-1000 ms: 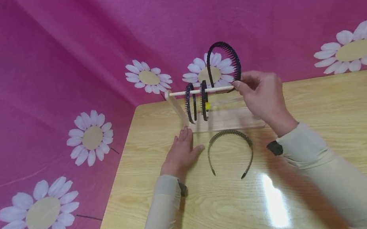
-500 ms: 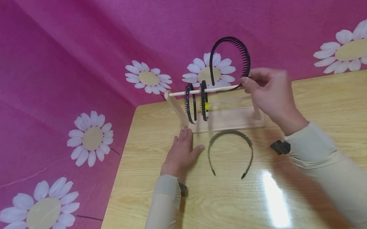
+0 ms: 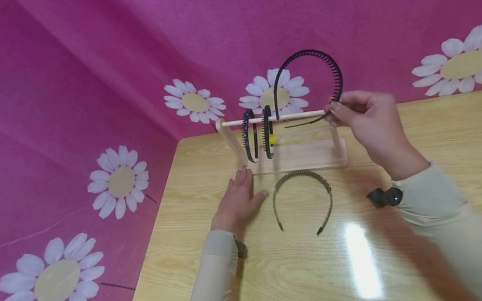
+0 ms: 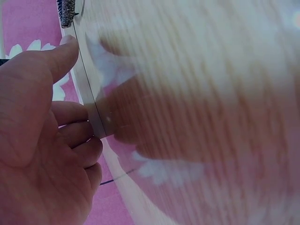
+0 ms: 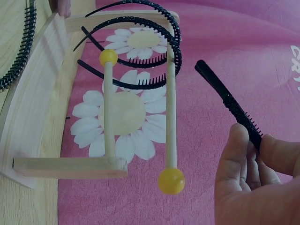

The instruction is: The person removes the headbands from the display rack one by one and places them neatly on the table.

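My right hand (image 3: 374, 124) pinches a black toothed headband (image 3: 339, 73) near one end, between thumb and fingers. This headband stands arched above the right end of the wooden rack (image 3: 308, 156); in the right wrist view the held headband (image 5: 236, 111) is apart from the rods. Two dark headbands hang on the upper rod: a left one (image 3: 246, 139) and a right one (image 3: 266, 138). With fingers extended, my left hand (image 3: 237, 201) rests at the front left corner of the rack's base. A greenish-brown headband (image 3: 299, 174) lies on the table in front of the rack.
The upper rod ends in a yellow ball (image 5: 171, 181). A lower rod (image 5: 108, 112) from the right post has another yellow ball (image 5: 108, 57). Behind the wooden table (image 3: 458, 147) hangs a pink cloth (image 3: 369, 4) with white daisies.
My right hand has moved right with the black headband, which has turned to show its arch more broadly and now stands nearer the rod's right end. The left hand has stayed in place.
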The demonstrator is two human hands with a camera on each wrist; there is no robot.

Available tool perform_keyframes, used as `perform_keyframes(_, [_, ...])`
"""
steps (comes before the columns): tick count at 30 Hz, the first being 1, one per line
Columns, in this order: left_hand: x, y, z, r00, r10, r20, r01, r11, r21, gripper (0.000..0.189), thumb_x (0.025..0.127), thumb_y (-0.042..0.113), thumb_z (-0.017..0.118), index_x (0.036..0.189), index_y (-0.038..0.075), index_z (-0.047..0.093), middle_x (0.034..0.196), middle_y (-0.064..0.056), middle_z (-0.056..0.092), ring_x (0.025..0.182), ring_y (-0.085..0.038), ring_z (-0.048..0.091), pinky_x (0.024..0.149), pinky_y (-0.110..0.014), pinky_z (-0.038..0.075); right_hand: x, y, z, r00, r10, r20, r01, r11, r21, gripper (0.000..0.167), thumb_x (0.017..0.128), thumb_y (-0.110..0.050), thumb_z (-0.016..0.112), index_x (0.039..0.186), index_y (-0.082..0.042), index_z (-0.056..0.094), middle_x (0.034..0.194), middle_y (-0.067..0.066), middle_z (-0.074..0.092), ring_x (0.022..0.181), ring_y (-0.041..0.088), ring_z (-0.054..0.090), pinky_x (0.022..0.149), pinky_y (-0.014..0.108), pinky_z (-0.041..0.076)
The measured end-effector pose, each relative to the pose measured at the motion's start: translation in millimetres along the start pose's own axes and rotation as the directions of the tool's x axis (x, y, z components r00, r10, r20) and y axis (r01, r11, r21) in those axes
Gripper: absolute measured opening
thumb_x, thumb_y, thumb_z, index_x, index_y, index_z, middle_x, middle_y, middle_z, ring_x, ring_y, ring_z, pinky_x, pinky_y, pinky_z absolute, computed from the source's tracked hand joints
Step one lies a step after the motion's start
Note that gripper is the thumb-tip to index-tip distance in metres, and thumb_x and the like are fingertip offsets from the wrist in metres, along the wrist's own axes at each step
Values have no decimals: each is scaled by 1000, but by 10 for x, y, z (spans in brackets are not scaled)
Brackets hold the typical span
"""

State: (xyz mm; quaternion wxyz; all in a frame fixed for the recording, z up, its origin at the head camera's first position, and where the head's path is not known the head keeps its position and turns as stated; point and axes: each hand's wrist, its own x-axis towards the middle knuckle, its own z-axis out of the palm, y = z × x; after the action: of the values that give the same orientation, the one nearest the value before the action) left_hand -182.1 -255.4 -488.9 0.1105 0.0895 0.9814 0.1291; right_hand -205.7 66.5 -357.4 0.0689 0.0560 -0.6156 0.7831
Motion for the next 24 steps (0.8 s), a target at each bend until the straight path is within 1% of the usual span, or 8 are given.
perform_keyframes(2, [-3,0,-1,1000,-4,1,4,1000,-3,84,102,57,46,161,7,15,167,-9,5,153,-23,7,123,-38,4,-11,-9,-36,1000,6,16,-6,999,46,12,93,3,69,103,6,74,87,9,75,76,16,73,74,27,61])
perform_keyframes(4, [-4,0,0,1000,-5,1,5,1000,-5,84,102,56,47,161,7,15,167,-9,5,153,-23,7,123,-38,4,-27,-21,-75,1000,6,30,-8,998,69,11,93,4,68,102,5,74,87,10,74,75,16,73,73,27,61])
perform_keyframes(7, [-7,0,-1,1000,-9,2,9,1000,-5,84,101,57,47,162,8,15,167,-8,5,153,-23,7,122,-38,4,-51,-37,-138,999,4,43,-7,997,78,11,93,4,68,101,4,75,87,10,75,74,15,73,72,27,61])
perform_keyframes(9, [-7,1,-2,1000,-9,0,9,1000,-7,84,101,57,47,162,8,15,167,-9,6,153,-23,8,122,-38,4,-64,-43,-180,999,8,51,-12,996,83,12,93,4,68,103,7,74,87,10,75,73,15,72,71,27,61])
perform_keyframes(14, [-9,2,-9,1000,-9,-3,9,1000,-17,85,101,57,48,162,8,15,168,-9,6,153,-24,8,122,-40,5,-84,-33,-268,997,22,68,-25,999,42,25,94,2,68,114,17,66,89,10,75,72,14,72,71,27,61])
perform_keyframes(17, [-10,-1,-7,1000,-9,-1,9,1000,-16,85,101,57,47,162,8,15,168,-9,6,153,-25,8,122,-40,5,-107,-18,-321,996,28,85,-29,1000,7,30,95,0,67,117,19,63,90,9,75,73,13,72,71,26,61])
perform_keyframes(19, [-12,-2,-5,1000,-11,1,11,1000,-17,84,101,57,47,162,8,14,168,-9,6,153,-24,8,122,-39,5,-125,-10,-357,995,31,96,-31,1000,-2,27,95,0,66,116,17,65,90,8,76,73,13,71,71,26,61])
perform_keyframes(24, [-10,-4,-4,1000,-14,2,14,1000,-13,84,101,58,46,162,8,15,168,-8,6,153,-24,7,122,-38,5,-157,-6,-433,993,52,103,-49,998,-32,16,96,-4,67,109,3,74,92,9,76,75,12,71,72,26,61])
